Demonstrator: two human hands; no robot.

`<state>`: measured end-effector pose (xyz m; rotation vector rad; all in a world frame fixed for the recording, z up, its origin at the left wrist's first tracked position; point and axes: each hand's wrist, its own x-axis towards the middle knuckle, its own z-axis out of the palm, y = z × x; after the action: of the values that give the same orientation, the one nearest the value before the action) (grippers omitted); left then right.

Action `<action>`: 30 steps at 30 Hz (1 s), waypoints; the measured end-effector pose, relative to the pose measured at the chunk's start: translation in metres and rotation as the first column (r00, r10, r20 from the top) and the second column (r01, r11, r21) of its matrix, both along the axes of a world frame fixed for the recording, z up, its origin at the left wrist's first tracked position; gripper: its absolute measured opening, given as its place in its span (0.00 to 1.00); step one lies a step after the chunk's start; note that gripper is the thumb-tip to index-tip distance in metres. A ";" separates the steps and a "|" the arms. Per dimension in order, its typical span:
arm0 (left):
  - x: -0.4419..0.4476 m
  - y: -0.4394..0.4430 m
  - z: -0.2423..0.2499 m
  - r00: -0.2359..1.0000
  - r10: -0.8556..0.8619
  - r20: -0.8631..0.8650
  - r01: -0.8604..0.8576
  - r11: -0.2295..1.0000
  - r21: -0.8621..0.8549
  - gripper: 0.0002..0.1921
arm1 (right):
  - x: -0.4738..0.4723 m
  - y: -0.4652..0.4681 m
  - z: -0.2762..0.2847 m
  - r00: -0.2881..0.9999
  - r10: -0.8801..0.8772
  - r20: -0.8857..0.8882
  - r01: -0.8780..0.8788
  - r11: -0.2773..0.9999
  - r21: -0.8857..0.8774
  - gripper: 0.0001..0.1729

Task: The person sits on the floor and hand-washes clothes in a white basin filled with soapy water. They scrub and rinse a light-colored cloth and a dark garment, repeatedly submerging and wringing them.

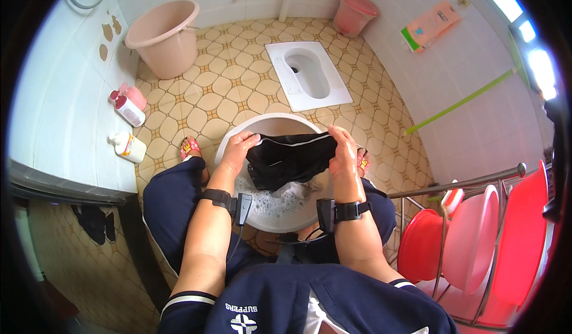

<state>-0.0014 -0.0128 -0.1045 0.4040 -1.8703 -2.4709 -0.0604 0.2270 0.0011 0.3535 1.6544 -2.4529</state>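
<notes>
A wet black garment [290, 160] with a thin white edge is stretched between my two hands over a white plastic basin [272, 120]. My left hand [240, 148] pinches its upper left corner. At the upper right corner my right hand [343, 148] grips the cloth, its skin wet. The garment's lower part hangs into the basin, close to the suds. Soapy water [277, 206] with foam fills the basin's near part. A pale cloth [295, 191] lies in that water, partly hidden under the black one.
Past the basin, a squat toilet [313, 76] is set in the tiled floor. A large pink bucket [167, 43] and several bottles [130, 110] stand along the left wall. A lidded pink bin [354, 14] is in the far corner. On the right, a metal rack [456, 184] holds red and pink basins [471, 240].
</notes>
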 end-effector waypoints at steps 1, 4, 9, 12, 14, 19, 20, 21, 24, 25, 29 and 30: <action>-0.001 0.000 0.006 0.990 0.073 -0.123 -0.067 0.996 0.051 0.09 | -0.001 0.001 -0.003 1.000 0.014 0.022 -0.014 0.999 0.029 0.06; -0.004 -0.001 0.033 0.969 0.229 0.088 -0.176 0.898 -0.402 0.10 | -0.004 0.002 -0.017 0.994 0.099 0.054 -0.102 0.994 0.040 0.10; -0.004 0.012 0.076 0.936 0.210 0.282 -0.324 0.828 0.458 0.09 | 0.005 -0.021 -0.035 0.991 0.012 0.136 -0.047 0.965 0.257 0.12; 0.001 0.045 0.080 0.996 0.060 -0.068 -0.040 0.963 0.265 0.11 | 0.024 -0.042 -0.034 0.958 0.113 0.264 -0.041 0.964 -0.264 0.12; 0.004 0.061 0.075 0.992 -0.023 -0.122 0.033 0.996 0.083 0.17 | 0.035 -0.047 -0.027 0.916 0.322 0.241 -0.168 0.850 -0.500 0.15; 0.013 0.058 0.065 0.993 0.112 0.037 -0.118 0.921 0.371 0.25 | 0.031 -0.033 -0.012 0.924 0.359 0.130 -0.347 0.932 -0.102 0.13; 0.015 0.054 0.065 0.994 0.112 -0.007 -0.099 0.902 0.420 0.28 | 0.026 -0.031 -0.014 0.972 0.209 0.106 -0.206 0.978 -0.033 0.15; 0.016 0.049 0.065 0.998 0.054 0.037 -0.065 0.907 0.416 0.27 | 0.019 -0.027 -0.016 0.984 0.170 0.052 -0.176 0.969 0.176 0.20; 0.019 0.041 0.066 0.997 -0.009 0.076 -0.028 0.881 0.471 0.24 | 0.012 -0.032 -0.032 0.925 0.378 -0.038 -0.372 0.920 0.123 0.24; 0.019 0.038 0.065 0.999 -0.052 0.016 0.037 0.865 0.501 0.23 | 0.013 -0.035 -0.037 0.838 0.545 -0.018 -0.542 0.837 0.069 0.24; 0.011 0.023 0.055 0.995 -0.099 -0.032 0.103 0.897 0.430 0.20 | 0.020 -0.041 -0.047 0.921 0.377 -0.098 -0.387 0.915 -0.115 0.09; 0.010 0.019 0.053 0.993 -0.062 0.097 0.022 0.929 0.370 0.21 | 0.023 -0.042 -0.046 0.894 0.379 -0.238 -0.420 0.894 -0.156 0.04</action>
<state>0.0082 0.0060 -0.0513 0.5177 -1.4493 -2.8873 -0.0372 0.1845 -0.0454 -0.2543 1.3513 -2.3598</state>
